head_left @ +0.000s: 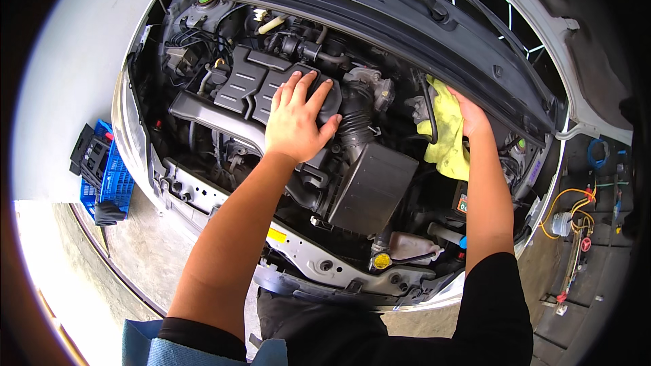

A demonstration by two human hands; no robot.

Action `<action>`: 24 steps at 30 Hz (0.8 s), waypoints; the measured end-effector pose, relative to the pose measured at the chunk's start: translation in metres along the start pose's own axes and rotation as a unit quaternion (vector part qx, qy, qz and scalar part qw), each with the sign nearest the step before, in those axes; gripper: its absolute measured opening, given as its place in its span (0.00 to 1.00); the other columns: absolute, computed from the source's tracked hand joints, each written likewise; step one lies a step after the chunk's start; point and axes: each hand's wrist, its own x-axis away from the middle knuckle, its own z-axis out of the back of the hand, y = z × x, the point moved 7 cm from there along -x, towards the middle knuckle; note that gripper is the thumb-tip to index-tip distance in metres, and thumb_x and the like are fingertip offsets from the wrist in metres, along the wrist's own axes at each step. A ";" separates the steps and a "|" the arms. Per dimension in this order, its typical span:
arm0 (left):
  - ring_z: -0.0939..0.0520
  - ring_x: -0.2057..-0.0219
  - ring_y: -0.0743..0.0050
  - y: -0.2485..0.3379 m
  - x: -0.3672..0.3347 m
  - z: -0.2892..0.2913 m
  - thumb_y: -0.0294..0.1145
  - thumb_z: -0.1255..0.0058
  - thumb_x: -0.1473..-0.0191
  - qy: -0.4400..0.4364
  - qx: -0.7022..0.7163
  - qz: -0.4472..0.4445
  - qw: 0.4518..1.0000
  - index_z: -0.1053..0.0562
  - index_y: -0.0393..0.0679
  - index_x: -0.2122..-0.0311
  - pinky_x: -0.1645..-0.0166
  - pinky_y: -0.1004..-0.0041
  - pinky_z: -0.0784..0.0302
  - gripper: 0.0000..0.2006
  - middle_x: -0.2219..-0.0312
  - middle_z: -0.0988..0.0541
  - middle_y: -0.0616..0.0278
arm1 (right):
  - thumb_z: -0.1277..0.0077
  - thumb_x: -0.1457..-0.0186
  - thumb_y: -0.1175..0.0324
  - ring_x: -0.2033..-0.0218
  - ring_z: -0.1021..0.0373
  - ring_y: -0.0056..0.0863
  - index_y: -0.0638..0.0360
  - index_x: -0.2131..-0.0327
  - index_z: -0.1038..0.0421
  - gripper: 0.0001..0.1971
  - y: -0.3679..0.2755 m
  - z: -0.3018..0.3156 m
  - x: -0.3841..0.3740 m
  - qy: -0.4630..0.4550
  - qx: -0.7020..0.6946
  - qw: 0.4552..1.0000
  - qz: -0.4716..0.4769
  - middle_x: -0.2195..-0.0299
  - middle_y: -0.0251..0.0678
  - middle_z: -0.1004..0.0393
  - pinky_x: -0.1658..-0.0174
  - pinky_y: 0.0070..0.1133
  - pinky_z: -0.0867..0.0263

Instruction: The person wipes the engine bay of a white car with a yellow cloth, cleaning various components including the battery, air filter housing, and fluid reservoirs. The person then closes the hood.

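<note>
My left hand [298, 122] lies flat on the black plastic engine cover [237, 88], fingers spread and nothing held. Just to its right runs a ribbed black intake hose [357, 112], joined to the black air filter box [373, 190]. At the right rear of the engine bay, my right hand [472, 114] grips a yellow cloth [447, 139]. The cloth hangs down beside a bent black hose [432, 112]. Its folds hide most of the right fingertips, and I cannot tell which surface they press against.
A black cowl panel [352, 1] crosses the back of the bay. Along the front edge are a metal crossmember [305, 252], a yellow cap [382, 261] and a pale reservoir [412, 245]. A blue basket [121, 186] stands left of the car; yellow hoses [553, 209] lie to the right.
</note>
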 end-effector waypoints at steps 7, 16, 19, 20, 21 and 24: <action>0.37 0.31 0.43 0.005 -0.002 0.002 0.49 0.39 0.44 0.011 -0.008 -0.006 1.000 0.28 0.51 0.35 0.29 0.47 0.42 0.32 0.35 0.31 0.53 | 0.45 0.32 0.53 0.63 0.19 0.33 0.58 0.50 0.21 0.19 0.011 -0.009 0.002 -0.002 -0.131 0.989 0.066 0.60 0.36 0.15 0.57 0.31 0.21; 0.38 0.30 0.42 0.008 -0.002 0.000 0.49 0.40 0.43 -0.007 -0.026 -0.008 1.000 0.30 0.50 0.34 0.28 0.48 0.44 0.33 0.34 0.32 0.51 | 0.48 0.29 0.63 0.56 0.19 0.30 0.64 0.44 0.26 0.17 0.063 -0.023 0.131 0.159 -0.105 0.966 0.173 0.51 0.39 0.18 0.50 0.29 0.22; 0.38 0.30 0.42 0.006 -0.001 -0.003 0.50 0.41 0.43 -0.014 -0.026 -0.007 1.000 0.30 0.50 0.34 0.28 0.48 0.45 0.33 0.34 0.32 0.51 | 0.46 0.29 0.55 0.58 0.24 0.20 0.62 0.49 0.23 0.18 0.073 -0.052 0.105 0.008 0.073 0.990 0.121 0.57 0.31 0.18 0.50 0.20 0.29; 0.38 0.30 0.42 0.006 -0.001 -0.004 0.50 0.41 0.43 -0.012 -0.024 -0.008 1.000 0.30 0.51 0.34 0.28 0.47 0.45 0.33 0.34 0.33 0.51 | 0.46 0.29 0.59 0.62 0.20 0.25 0.62 0.49 0.24 0.16 0.075 -0.048 0.086 0.038 0.088 0.992 0.078 0.59 0.33 0.17 0.54 0.26 0.25; 0.38 0.30 0.42 0.006 -0.002 -0.004 0.50 0.41 0.43 -0.008 -0.023 -0.009 1.000 0.31 0.51 0.34 0.27 0.47 0.46 0.34 0.34 0.33 0.51 | 0.47 0.28 0.60 0.65 0.20 0.27 0.62 0.50 0.24 0.14 0.078 -0.044 0.070 0.057 0.007 0.998 0.035 0.61 0.34 0.17 0.58 0.27 0.24; 0.38 0.30 0.42 0.007 -0.003 -0.002 0.50 0.41 0.43 -0.005 -0.021 -0.008 1.000 0.30 0.51 0.34 0.28 0.47 0.45 0.33 0.34 0.33 0.51 | 0.51 0.28 0.65 0.74 0.23 0.30 0.60 0.53 0.23 0.10 0.077 -0.046 0.028 0.053 -0.021 0.998 0.007 0.68 0.35 0.18 0.70 0.31 0.25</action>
